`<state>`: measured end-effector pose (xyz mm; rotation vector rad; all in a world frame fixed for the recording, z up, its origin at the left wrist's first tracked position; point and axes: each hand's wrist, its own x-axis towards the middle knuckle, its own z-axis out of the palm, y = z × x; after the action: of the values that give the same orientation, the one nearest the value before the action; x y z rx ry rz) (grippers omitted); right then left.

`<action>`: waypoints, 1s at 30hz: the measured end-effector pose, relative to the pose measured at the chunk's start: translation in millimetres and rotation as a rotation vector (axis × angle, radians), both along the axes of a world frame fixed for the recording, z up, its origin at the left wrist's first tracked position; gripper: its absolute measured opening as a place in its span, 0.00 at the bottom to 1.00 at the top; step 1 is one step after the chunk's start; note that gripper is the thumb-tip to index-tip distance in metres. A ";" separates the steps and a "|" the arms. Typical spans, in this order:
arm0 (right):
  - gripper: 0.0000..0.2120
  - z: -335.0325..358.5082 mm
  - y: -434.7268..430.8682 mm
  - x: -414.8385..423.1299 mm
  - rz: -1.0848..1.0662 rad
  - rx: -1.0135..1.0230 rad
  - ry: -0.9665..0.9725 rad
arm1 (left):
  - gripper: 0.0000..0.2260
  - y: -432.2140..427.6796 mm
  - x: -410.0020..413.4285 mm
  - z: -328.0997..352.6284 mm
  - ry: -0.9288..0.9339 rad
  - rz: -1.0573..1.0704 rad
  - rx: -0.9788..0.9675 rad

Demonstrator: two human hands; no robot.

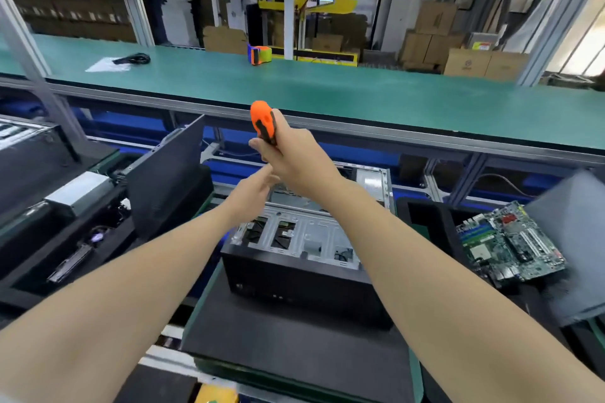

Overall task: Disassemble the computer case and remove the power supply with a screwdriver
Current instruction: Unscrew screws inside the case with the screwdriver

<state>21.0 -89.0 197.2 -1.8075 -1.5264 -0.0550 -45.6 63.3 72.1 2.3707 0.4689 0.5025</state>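
Gripping the orange handle of the screwdriver [262, 118], the right hand [291, 154] holds the tool upright above the far end of the computer case [304, 255]. The shaft is hidden behind the hand. Just beneath, the left hand [253, 188] reaches in with fingers extended, their tips lost behind the right hand, so whether they hold anything cannot be told. The case lies open-topped on a black mat [294, 347], its bare metal frame showing. A motherboard [510, 245] rests to the right, a dark panel [167, 177] leans to the left, and a green bench [327, 91] runs behind.
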 end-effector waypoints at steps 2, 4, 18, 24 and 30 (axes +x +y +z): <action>0.15 4.7 15.7 -7.6 -0.008 0.002 -0.050 | 0.24 15.4 -4.6 -3.3 0.059 -0.028 0.001; 0.15 7.5 31.2 -13.7 -0.026 0.007 -0.064 | 0.23 32.0 -7.1 -8.4 0.111 -0.067 0.005; 0.12 9.5 96.3 -36.1 -0.110 0.032 0.067 | 0.22 88.6 -21.1 -42.1 0.162 -0.307 -0.127; 0.13 7.5 100.5 -35.5 -0.111 0.027 0.066 | 0.24 89.7 -25.0 -43.4 0.125 -0.337 -0.060; 0.12 8.3 100.4 -31.8 -0.106 0.075 0.082 | 0.23 88.8 -24.5 -39.6 0.123 -0.343 -0.042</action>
<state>-10.8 11.4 205.5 -1.8083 -1.3533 -0.0869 -70.1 152.0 32.6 2.3829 0.1183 0.1890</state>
